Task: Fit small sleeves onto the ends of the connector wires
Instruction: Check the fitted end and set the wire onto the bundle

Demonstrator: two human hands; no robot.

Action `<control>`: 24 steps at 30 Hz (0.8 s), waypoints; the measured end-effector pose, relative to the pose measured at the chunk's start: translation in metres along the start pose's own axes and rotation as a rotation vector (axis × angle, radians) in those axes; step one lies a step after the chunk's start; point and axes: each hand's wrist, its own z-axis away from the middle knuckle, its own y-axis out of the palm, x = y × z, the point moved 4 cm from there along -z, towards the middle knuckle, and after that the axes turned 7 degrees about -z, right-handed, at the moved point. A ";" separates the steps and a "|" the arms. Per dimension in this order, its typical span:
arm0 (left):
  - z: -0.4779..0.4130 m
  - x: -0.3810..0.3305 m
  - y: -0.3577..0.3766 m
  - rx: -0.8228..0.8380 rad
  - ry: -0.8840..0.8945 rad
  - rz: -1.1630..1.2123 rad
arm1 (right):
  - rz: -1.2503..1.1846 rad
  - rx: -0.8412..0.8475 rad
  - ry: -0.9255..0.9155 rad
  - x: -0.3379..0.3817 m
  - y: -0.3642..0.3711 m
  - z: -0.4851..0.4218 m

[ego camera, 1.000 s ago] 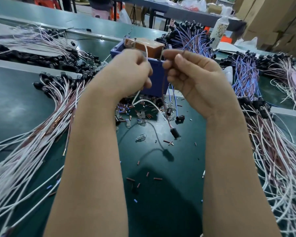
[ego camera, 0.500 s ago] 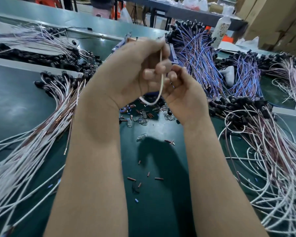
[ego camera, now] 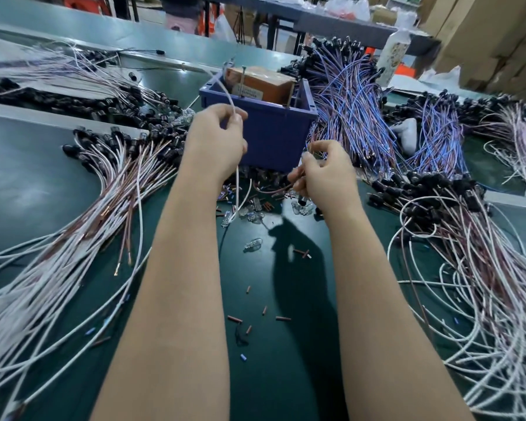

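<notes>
My left hand (ego camera: 216, 141) is closed on a white wire (ego camera: 229, 95). Thumb and forefinger pinch it, the upper part rises in front of the blue bin (ego camera: 271, 141), and the lower part hangs down to the worktop (ego camera: 28, 183), where it ends among some small clear parts (ego camera: 251, 212). My right hand (ego camera: 327, 173) is lower and apart from the left one, with its fingers curled round a thin brown wire (ego camera: 271, 190). Whether a sleeve is also between these fingertips I cannot tell, because they hide it.

I judge that the step now is to bring one wire end and one sleeve together. To do it well, I think I should slide my pinch close to the free end of the wire, so that only a short piece stands out; a long piece will bend when I push. The sleeve I would hold by its sides, with the opening free and turned toward the wire. Then both hands should come near each other, low over the worktop, so that a dropped sleeve falls among the loose sleeves (ego camera: 234, 319) and not off the edge. The push should go straight along the wire, perhaps with a small turning, so that no strand folds back outside the sleeve.

One risk is the hanging part of the white wire. It may drag the clear parts, or catch in the left bundle (ego camera: 104, 208) or the right bundle (ego camera: 468, 253). I would lift it free first.
</notes>
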 end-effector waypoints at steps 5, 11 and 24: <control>0.000 0.000 0.010 0.009 0.051 -0.117 | -0.145 -0.099 -0.171 0.013 0.010 0.007; 0.002 0.006 0.016 0.031 -0.007 -0.208 | -0.157 -0.164 -0.162 0.010 0.010 0.007; 0.009 -0.005 0.021 0.194 0.080 -0.221 | 0.039 -0.206 -0.256 0.014 0.012 0.010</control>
